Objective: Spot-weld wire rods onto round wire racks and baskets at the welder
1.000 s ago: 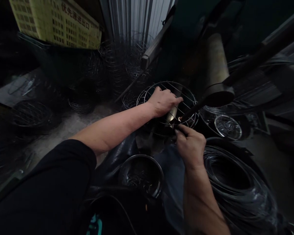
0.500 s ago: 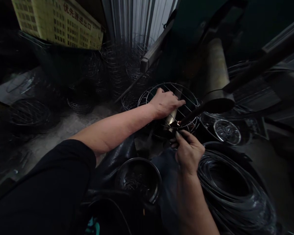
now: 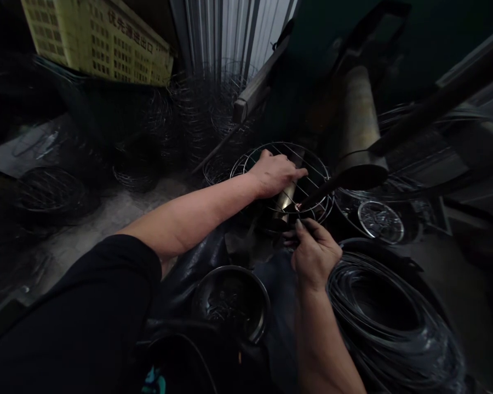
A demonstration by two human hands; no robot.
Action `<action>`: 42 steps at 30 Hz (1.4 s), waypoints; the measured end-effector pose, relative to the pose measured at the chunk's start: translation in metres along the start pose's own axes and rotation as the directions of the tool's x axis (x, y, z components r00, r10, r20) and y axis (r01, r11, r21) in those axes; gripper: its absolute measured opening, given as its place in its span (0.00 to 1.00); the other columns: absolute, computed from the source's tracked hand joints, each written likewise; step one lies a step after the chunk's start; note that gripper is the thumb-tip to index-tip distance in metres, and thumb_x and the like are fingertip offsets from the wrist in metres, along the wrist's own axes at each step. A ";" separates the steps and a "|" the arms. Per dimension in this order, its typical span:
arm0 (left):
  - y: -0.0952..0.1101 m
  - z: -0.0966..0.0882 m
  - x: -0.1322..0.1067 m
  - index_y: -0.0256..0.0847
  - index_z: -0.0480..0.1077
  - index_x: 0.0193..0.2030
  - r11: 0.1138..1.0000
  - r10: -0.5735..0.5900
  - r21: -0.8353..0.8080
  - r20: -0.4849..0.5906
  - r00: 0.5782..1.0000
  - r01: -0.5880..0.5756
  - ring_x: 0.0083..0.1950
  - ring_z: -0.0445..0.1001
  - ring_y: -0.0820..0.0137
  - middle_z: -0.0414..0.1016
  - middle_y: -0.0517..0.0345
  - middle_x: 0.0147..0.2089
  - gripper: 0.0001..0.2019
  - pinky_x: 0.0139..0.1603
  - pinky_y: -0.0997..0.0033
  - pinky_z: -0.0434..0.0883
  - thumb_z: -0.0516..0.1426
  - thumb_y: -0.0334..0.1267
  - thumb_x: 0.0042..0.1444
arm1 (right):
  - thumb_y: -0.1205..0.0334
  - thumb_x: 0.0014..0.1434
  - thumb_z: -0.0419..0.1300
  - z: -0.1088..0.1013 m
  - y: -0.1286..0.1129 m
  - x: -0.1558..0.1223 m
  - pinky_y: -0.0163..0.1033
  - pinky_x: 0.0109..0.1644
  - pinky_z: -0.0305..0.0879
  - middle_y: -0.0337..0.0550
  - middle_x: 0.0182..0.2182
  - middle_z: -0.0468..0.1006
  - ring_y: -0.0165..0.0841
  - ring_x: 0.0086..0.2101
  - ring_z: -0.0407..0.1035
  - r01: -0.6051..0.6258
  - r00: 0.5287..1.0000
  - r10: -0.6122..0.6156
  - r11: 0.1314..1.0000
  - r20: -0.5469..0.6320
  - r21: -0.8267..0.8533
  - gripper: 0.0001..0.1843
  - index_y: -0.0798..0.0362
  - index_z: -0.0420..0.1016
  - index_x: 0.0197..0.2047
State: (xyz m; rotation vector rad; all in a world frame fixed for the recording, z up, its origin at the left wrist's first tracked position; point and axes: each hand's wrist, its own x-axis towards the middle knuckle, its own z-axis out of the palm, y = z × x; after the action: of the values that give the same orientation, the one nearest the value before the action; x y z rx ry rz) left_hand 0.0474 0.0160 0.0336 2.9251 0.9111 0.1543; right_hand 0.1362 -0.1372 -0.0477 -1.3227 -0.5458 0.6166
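Note:
A round wire rack (image 3: 315, 164), with thin wires running across its ring, sits in front of me among metal machine parts. My left hand (image 3: 276, 174) reaches over its left side, fingers curled round the wires and closed on the rack. Just below the near rim is my right hand (image 3: 317, 249), its thumb and fingers pinched together. Whatever lies in that pinch is too small and dark to make out. A brassy metal bar (image 3: 286, 196) passes under the rack, and a dark rod (image 3: 318, 192) slants down to a small copper-coloured glint near the rim.
A thick cylinder (image 3: 360, 115) of the machine stands beyond my right hand. In front of my body is a metal bowl (image 3: 265, 293) with small wire pieces. A large wire coil (image 3: 431, 334) lies at right. Stacked wire rings (image 3: 191, 112) and a yellow crate (image 3: 137, 54) are at back left.
Little differs. The rack's far rim has dipped slightly, and my right hand has shifted a touch to the left. My left hand keeps its hold on the rack.

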 end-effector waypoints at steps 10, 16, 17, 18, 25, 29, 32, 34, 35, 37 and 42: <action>-0.005 0.004 0.007 0.49 0.67 0.63 0.999 0.013 -0.050 0.034 0.999 -0.012 0.56 0.70 0.55 0.77 0.50 0.53 0.27 0.53 0.49 0.58 0.48 0.26 0.60 | 0.57 0.44 0.71 0.002 -0.002 0.006 0.30 0.17 0.65 0.35 0.21 0.76 0.28 0.17 0.70 -0.006 1.000 0.006 1.000 -0.002 -0.014 0.15 0.57 0.79 0.34; -0.007 0.005 0.008 0.48 0.69 0.62 0.999 0.017 -0.047 0.061 0.998 -0.014 0.54 0.72 0.56 0.77 0.50 0.53 0.26 0.53 0.51 0.60 0.48 0.25 0.59 | 0.57 0.43 0.72 0.001 -0.006 0.009 0.30 0.16 0.61 0.35 0.19 0.75 0.28 0.16 0.68 -0.025 1.000 0.025 0.999 -0.011 -0.023 0.16 0.57 0.78 0.33; -0.008 0.005 0.008 0.48 0.69 0.61 0.999 0.020 -0.044 0.065 0.998 -0.017 0.54 0.73 0.56 0.77 0.50 0.53 0.26 0.53 0.51 0.60 0.49 0.26 0.59 | 0.57 0.43 0.72 -0.001 -0.007 0.009 0.30 0.15 0.59 0.35 0.19 0.75 0.27 0.15 0.67 -0.023 1.000 0.023 0.998 0.003 -0.054 0.16 0.57 0.78 0.33; -0.008 0.006 0.008 0.49 0.69 0.61 0.999 0.022 -0.042 0.066 0.998 -0.019 0.53 0.73 0.56 0.77 0.50 0.53 0.25 0.53 0.51 0.60 0.49 0.26 0.59 | 0.56 0.44 0.72 -0.005 -0.007 0.009 0.30 0.15 0.57 0.35 0.18 0.74 0.26 0.14 0.65 -0.010 1.000 0.012 0.994 0.022 -0.105 0.16 0.57 0.79 0.33; -0.009 0.010 0.010 0.51 0.68 0.62 1.000 0.019 -0.021 0.066 0.998 -0.017 0.55 0.73 0.56 0.77 0.51 0.53 0.27 0.55 0.52 0.61 0.50 0.26 0.58 | 0.57 0.48 0.70 -0.023 -0.004 0.007 0.34 0.25 0.64 0.34 0.18 0.74 0.27 0.18 0.66 0.177 0.983 -0.150 0.923 0.104 -0.342 0.14 0.57 0.83 0.36; -0.009 0.008 0.009 0.50 0.68 0.63 1.000 0.017 -0.022 0.066 0.998 -0.015 0.54 0.73 0.57 0.77 0.51 0.53 0.27 0.54 0.52 0.62 0.50 0.26 0.58 | 0.55 0.45 0.71 -0.023 -0.004 0.011 0.35 0.22 0.61 0.33 0.16 0.72 0.27 0.16 0.63 0.153 0.985 -0.120 0.939 0.124 -0.309 0.14 0.56 0.83 0.33; -0.009 0.009 0.008 0.48 0.66 0.65 0.999 0.037 -0.025 0.075 0.996 -0.036 0.55 0.73 0.56 0.77 0.49 0.53 0.29 0.53 0.52 0.63 0.49 0.25 0.58 | 0.56 0.45 0.72 -0.023 -0.004 0.014 0.34 0.21 0.59 0.33 0.15 0.71 0.27 0.15 0.62 0.147 0.984 -0.109 0.944 0.139 -0.296 0.14 0.57 0.82 0.32; -0.009 0.009 0.009 0.49 0.66 0.65 0.999 0.033 -0.015 0.073 0.997 -0.032 0.56 0.72 0.56 0.77 0.49 0.53 0.30 0.54 0.52 0.62 0.49 0.25 0.56 | 0.56 0.44 0.72 -0.024 -0.003 0.015 0.34 0.21 0.58 0.33 0.15 0.71 0.27 0.15 0.61 0.147 0.984 -0.111 0.945 0.137 -0.291 0.14 0.57 0.82 0.31; -0.009 0.010 0.009 0.49 0.66 0.65 1.000 0.029 -0.012 0.072 0.997 -0.028 0.56 0.72 0.56 0.77 0.50 0.53 0.30 0.54 0.52 0.62 0.49 0.25 0.55 | 0.56 0.43 0.72 -0.024 -0.003 0.015 0.34 0.20 0.58 0.33 0.15 0.71 0.27 0.15 0.61 0.143 0.985 -0.108 0.948 0.138 -0.284 0.14 0.57 0.82 0.31; -0.008 0.010 0.010 0.50 0.66 0.65 1.000 0.020 -0.014 0.074 0.997 -0.019 0.56 0.72 0.55 0.77 0.50 0.53 0.31 0.55 0.52 0.62 0.50 0.25 0.55 | 0.55 0.42 0.73 -0.024 -0.003 0.016 0.34 0.19 0.57 0.33 0.14 0.71 0.27 0.14 0.61 0.129 0.985 -0.093 0.957 0.144 -0.260 0.15 0.57 0.82 0.31; -0.006 0.007 0.009 0.51 0.66 0.65 0.999 -0.004 -0.048 0.079 0.997 0.008 0.57 0.72 0.56 0.77 0.51 0.53 0.31 0.57 0.50 0.60 0.49 0.26 0.56 | 0.55 0.40 0.73 -0.024 -0.002 0.019 0.34 0.18 0.56 0.32 0.13 0.69 0.26 0.14 0.59 0.110 0.986 -0.077 0.966 0.148 -0.235 0.16 0.57 0.81 0.30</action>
State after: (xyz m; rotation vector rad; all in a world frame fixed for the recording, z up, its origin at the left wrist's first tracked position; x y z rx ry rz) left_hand 0.0515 0.0259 0.0271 2.8612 0.8917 0.0600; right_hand 0.1660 -0.1415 -0.0496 -1.4809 -0.8128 0.5787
